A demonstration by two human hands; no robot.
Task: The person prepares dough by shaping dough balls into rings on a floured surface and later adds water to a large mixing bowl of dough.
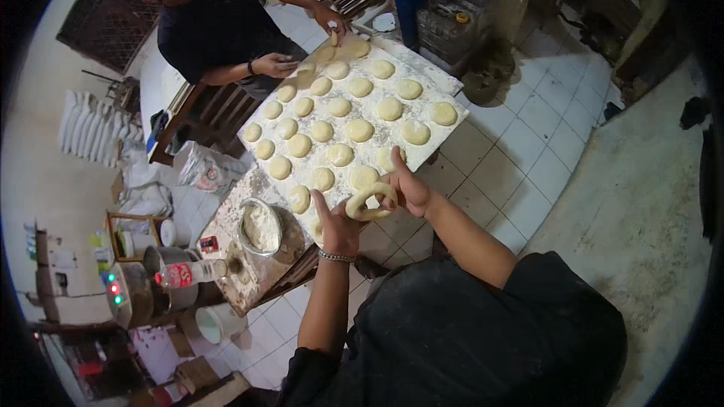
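Observation:
Both my hands hold a pale dough ring [375, 191] just above the near edge of a floured board [384, 88]. My left hand [339, 230] grips the ring's left side, its thumb pointing up. On the other side, my right hand [411, 188] has fingers through or around the ring; its thumb sticks up too. Rows of flat round dough pieces [360, 131] cover the board, several of them close to my hands. Part of the dough at the near edge is hidden behind my left hand.
Across the board a co-worker in dark clothes has both hands at dough on its far edge. A metal bowl of flour [262, 227] stands on the floury table [245, 286] to the left, near a plastic bottle [188, 273]. Dark jerrycans [445, 30] stand beyond the board.

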